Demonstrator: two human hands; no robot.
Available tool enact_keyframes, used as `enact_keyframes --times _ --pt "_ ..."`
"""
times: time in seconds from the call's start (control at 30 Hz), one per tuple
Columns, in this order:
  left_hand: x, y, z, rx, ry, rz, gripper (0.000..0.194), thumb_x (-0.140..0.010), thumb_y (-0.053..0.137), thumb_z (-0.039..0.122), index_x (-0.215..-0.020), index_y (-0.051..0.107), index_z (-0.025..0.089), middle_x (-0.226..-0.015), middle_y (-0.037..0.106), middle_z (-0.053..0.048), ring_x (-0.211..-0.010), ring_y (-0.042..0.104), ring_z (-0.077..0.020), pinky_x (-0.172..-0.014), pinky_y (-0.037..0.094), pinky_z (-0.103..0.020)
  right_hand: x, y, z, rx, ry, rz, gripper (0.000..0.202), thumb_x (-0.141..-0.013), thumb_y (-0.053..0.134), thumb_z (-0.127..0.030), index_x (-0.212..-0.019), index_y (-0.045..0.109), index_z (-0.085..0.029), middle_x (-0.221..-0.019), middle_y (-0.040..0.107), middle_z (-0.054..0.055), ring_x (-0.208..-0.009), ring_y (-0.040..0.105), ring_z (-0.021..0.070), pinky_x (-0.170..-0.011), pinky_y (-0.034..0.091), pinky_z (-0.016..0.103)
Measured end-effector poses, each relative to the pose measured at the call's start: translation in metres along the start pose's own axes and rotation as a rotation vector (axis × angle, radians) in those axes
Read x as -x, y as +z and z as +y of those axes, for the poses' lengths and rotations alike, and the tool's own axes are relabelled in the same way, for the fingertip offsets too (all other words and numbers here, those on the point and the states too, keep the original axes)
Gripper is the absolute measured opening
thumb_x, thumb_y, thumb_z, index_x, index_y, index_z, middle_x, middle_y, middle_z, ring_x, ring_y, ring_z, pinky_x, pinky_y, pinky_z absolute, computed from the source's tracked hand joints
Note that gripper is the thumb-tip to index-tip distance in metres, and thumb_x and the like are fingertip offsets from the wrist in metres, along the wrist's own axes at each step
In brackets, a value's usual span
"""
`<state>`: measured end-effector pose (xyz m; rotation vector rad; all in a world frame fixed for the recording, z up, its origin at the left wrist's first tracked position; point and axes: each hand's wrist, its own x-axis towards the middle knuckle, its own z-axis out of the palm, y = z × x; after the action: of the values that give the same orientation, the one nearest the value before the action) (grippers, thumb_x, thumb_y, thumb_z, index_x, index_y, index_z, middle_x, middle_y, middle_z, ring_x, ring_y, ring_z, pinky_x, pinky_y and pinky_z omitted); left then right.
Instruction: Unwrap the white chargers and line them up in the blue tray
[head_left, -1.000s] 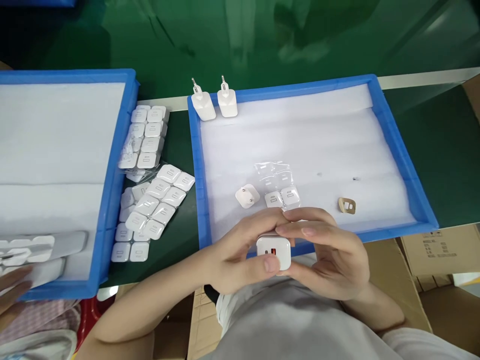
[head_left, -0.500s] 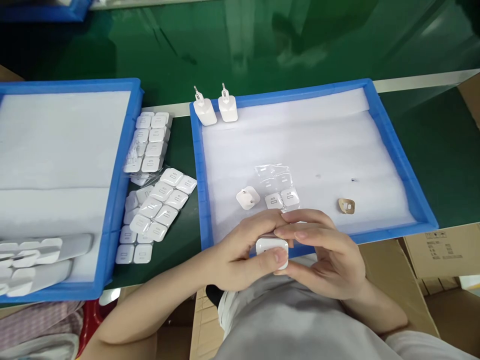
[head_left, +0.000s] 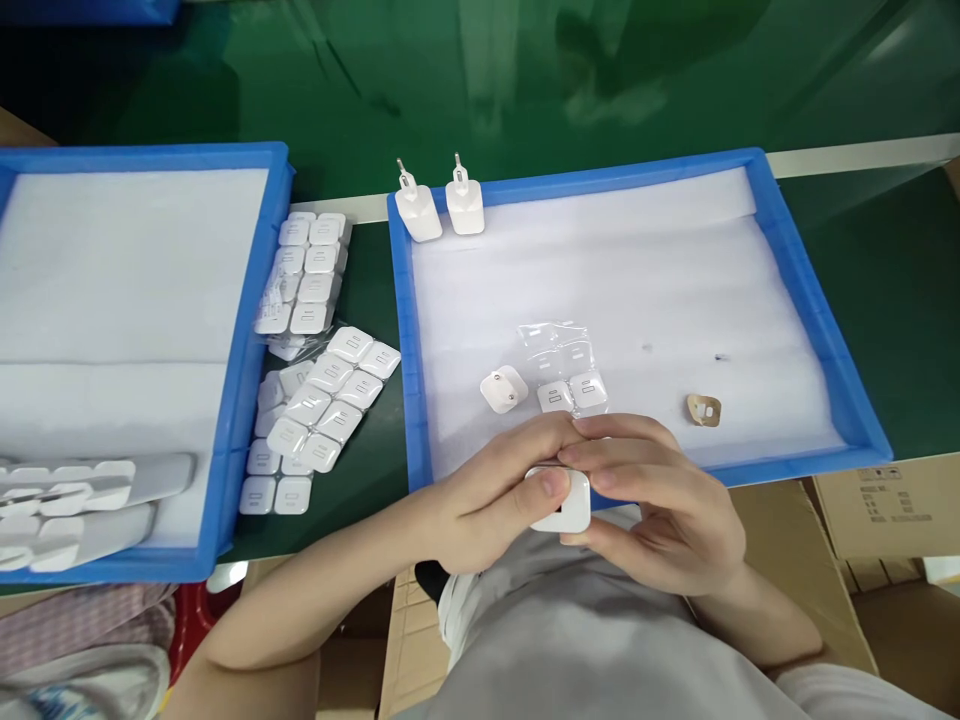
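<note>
My left hand point(head_left: 499, 495) grips a white charger piece point(head_left: 574, 505) at the front edge of the right blue tray point(head_left: 645, 184), thumb on its face. My right hand point(head_left: 660, 500) holds the same piece from the right with bent fingers. Just beyond the hands, a clear plastic sheet with white caps point(head_left: 588, 390) lies on the tray's white lining. Left of it rests a white plug point(head_left: 504, 389) with two pins. A small tan piece point(head_left: 704, 409) sits further right. Two white plug adapters point(head_left: 418, 212) point(head_left: 465, 206) stand at the tray's back left corner.
Wrapped packs of white caps point(head_left: 334, 395) lie on the green table between the trays, with another stack point(head_left: 315, 270) behind. The left blue tray point(head_left: 251, 250) holds rows of white housings point(head_left: 75, 510) at its front. A cardboard box point(head_left: 885, 505) is at the lower right.
The thumb of my left hand has shifted toward the upper left of the white piece, uncovering more of its face. The whole view has shifted slightly.
</note>
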<state>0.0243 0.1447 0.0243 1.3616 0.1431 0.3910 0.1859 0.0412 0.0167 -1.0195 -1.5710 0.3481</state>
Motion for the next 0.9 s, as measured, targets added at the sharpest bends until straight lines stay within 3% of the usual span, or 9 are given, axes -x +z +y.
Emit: enact_keyframes --times 0.17,0.27,0.37,0.5,0.7,0.9 --pt "-0.001 0.0 0.001 0.083 0.001 -0.028 0.038 -0.106 0.044 0.052 -0.109 0.057 0.017 -0.093 0.055 -0.005 -0.08 0.053 -0.0168 -0.073 0.048 -0.031 0.003 0.0 0.002 0.12 -0.071 0.0 0.024 -0.097 0.065 -0.014 -0.12 0.071 -0.014 -0.109 0.075 0.013 -0.112 0.071 0.0253 -0.093 0.065 0.043" --pt "-0.001 0.002 -0.001 0.015 0.074 -0.039 0.027 -0.104 0.053 0.044 -0.112 0.054 0.019 -0.092 0.054 -0.003 -0.078 0.053 -0.0153 -0.075 0.048 -0.031 0.002 -0.002 0.001 0.11 -0.053 -0.011 0.024 -0.095 0.066 -0.012 -0.118 0.071 -0.015 -0.107 0.075 0.012 -0.112 0.071 0.0259 -0.091 0.065 0.043" --pt "-0.001 0.003 -0.004 -0.111 0.126 -0.052 0.018 -0.102 0.053 0.033 -0.113 0.052 0.019 -0.095 0.053 -0.004 -0.077 0.052 -0.0154 -0.072 0.048 -0.031 0.003 -0.003 -0.001 0.019 -0.009 -0.005 0.037 -0.093 0.068 -0.011 -0.129 0.065 -0.018 -0.108 0.078 0.009 -0.105 0.074 0.0226 -0.092 0.065 0.041" --pt "-0.001 0.004 -0.006 -0.202 0.16 -0.059 0.022 -0.099 0.058 0.037 -0.111 0.052 0.019 -0.094 0.051 -0.005 -0.078 0.051 -0.0169 -0.067 0.048 -0.03 0.01 -0.001 0.001 -0.101 -0.029 0.064 0.063 -0.088 0.068 -0.001 -0.146 0.053 -0.021 -0.119 0.078 0.008 -0.1 0.077 0.0199 -0.095 0.064 0.042" --pt "-0.001 0.0 0.002 -0.052 0.025 -0.079 0.027 -0.108 0.045 0.043 -0.108 0.055 0.018 -0.097 0.053 -0.005 -0.083 0.052 -0.0165 -0.076 0.047 -0.031 0.012 -0.001 0.002 -0.125 0.014 0.057 0.067 -0.085 0.074 -0.001 -0.145 0.054 -0.022 -0.121 0.077 0.008 -0.107 0.075 0.0219 -0.096 0.063 0.042" --pt "0.005 0.003 0.001 0.005 0.037 0.064 0.033 -0.107 0.043 0.048 -0.111 0.057 0.018 -0.099 0.059 -0.006 -0.094 0.057 -0.0204 -0.089 0.049 -0.037 0.004 0.0 -0.005 0.13 0.001 -0.057 0.06 -0.092 0.076 -0.021 -0.148 0.054 -0.019 -0.12 0.074 0.012 -0.119 0.068 0.0282 -0.099 0.063 0.046"
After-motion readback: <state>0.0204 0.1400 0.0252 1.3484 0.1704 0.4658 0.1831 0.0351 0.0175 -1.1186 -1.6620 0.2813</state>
